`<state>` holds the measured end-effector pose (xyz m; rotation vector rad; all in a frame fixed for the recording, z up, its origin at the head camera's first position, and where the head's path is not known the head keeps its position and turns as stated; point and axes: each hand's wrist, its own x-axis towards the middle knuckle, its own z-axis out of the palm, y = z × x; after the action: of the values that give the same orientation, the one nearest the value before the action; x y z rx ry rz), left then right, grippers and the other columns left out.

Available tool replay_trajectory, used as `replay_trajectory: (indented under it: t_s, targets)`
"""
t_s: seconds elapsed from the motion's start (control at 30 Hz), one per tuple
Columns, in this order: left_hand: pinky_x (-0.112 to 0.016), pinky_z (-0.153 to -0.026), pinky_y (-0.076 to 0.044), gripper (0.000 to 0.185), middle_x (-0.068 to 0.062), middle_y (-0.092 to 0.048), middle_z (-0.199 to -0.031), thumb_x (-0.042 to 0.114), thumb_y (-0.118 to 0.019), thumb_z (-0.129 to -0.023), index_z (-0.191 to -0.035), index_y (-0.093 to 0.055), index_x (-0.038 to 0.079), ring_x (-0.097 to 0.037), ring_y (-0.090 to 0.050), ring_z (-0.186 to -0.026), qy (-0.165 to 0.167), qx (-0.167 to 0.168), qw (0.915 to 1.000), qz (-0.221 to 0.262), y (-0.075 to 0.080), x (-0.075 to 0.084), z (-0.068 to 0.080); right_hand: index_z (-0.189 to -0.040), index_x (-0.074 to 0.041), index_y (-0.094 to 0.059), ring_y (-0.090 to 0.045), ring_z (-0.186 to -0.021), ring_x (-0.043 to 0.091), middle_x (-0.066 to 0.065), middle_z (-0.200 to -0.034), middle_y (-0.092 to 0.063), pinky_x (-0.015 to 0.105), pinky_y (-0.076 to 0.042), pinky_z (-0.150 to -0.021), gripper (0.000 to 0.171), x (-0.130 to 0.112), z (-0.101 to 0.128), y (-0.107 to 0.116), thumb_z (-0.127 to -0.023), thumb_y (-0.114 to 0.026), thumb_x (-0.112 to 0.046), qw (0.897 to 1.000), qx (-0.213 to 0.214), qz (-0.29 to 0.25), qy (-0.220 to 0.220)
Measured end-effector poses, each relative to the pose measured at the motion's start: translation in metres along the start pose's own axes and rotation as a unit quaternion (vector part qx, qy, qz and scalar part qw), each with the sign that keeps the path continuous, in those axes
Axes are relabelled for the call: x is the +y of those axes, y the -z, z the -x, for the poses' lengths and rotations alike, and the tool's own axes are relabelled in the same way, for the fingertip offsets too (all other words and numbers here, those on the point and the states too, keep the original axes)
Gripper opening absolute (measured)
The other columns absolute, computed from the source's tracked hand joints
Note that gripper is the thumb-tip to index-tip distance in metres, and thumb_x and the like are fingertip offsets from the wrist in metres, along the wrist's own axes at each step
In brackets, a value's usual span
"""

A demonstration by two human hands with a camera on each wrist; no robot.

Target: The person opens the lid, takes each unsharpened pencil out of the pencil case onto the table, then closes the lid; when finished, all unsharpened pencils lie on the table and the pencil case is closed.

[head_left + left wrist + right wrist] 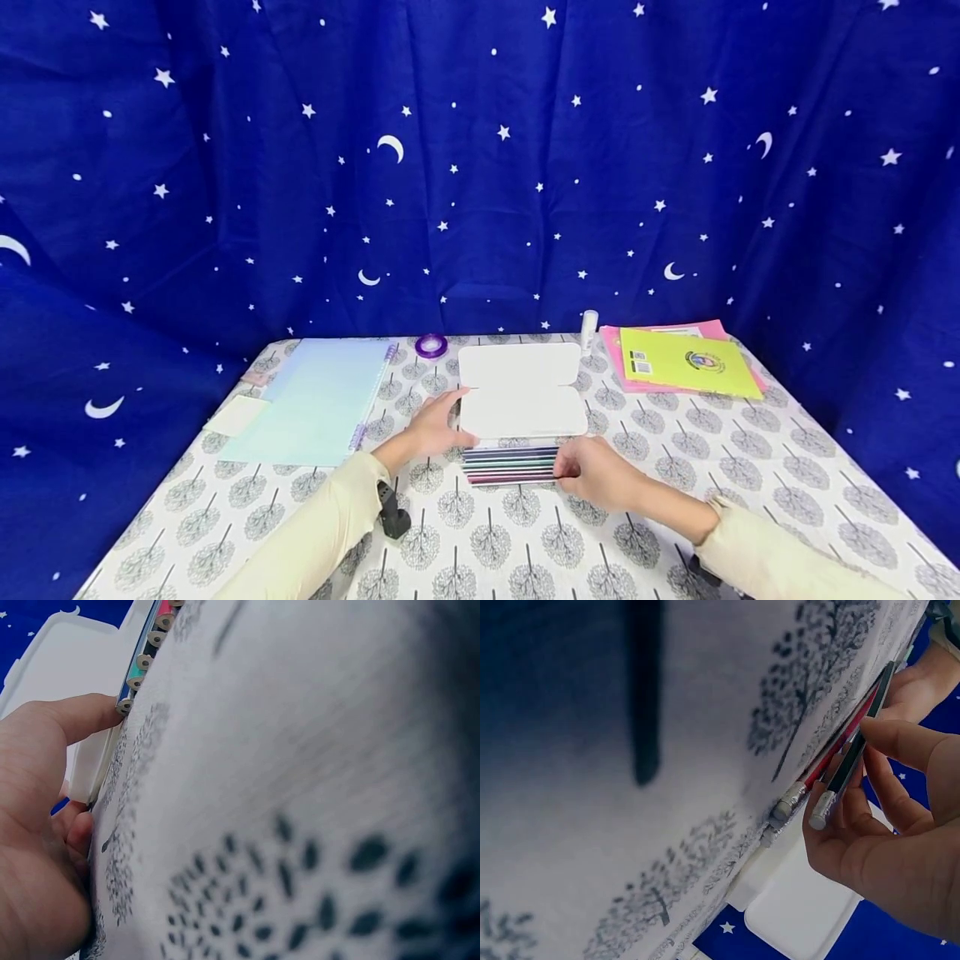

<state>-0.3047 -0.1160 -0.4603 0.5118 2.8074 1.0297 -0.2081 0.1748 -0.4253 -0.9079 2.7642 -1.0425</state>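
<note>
A row of coloured pencils (510, 465) lies on the tree-print tablecloth just in front of an open white case (521, 392). My left hand (435, 425) rests at the left end of the row beside the case. In the left wrist view its thumb (82, 716) touches the pencil ends (146, 652) next to the case (67, 652). My right hand (592, 475) is at the right end of the row. In the right wrist view that hand (900, 847) pinches a dark pencil (851, 761) with a metal eraser end, lifted slightly off a red pencil (832, 754) lying beneath.
A light blue binder (315, 400) and a pale notepad (236, 414) lie at the left. A purple tape roll (431, 345) and a glue stick (588, 327) stand at the back. A yellow booklet (686, 362) on pink sheets lies at the back right. A blue star curtain hangs behind.
</note>
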Motion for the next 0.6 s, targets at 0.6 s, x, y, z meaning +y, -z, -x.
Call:
replay_trajectory:
  t_s: [0.6]
  targets:
    - [-0.065,-0.114,-0.018,0.098,-0.003,-0.036,-0.158,0.040,-0.084,-0.074,-0.155,-0.032,0.025,-0.034,-0.033,-0.140,0.002,-0.002,1.0000,-0.002,0.0005,0.0005,0.0001,-0.077,-0.010,-0.064,-0.052,-0.064,0.000,-0.008,-0.075,-0.062,0.020,-0.050,-0.060,0.020,0.0018,-0.0019,-0.0026,-0.074,-0.076,0.006,0.999,0.010,0.032,0.012]
